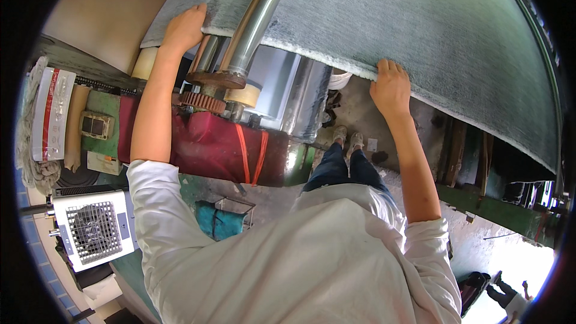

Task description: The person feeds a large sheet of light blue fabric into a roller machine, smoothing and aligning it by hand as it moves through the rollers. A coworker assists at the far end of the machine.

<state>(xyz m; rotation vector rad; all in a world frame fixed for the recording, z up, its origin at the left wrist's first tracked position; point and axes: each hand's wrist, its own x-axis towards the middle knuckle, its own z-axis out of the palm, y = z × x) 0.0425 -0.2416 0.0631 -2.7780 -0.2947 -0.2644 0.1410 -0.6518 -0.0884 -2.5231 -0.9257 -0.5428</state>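
A wide sheet of grey-blue fleecy fabric (390,15) stretches across the top of the view, its pale fuzzy edge toward me. My left hand (186,29) is closed on that edge near its left end, beside a shiny metal roller (258,18). Farther right, my right hand (392,87) grips the same edge, fingers curled over the top of the cloth. Both arms reach well apart. What lies under the fabric is mostly hidden.
Below the roller sit a rusty gear (203,102) and a dark red cover (222,147) with orange straps. A white fan unit (93,228) stands at left. A green machine beam (492,213) runs at right. Another person (510,297) is at the far lower right.
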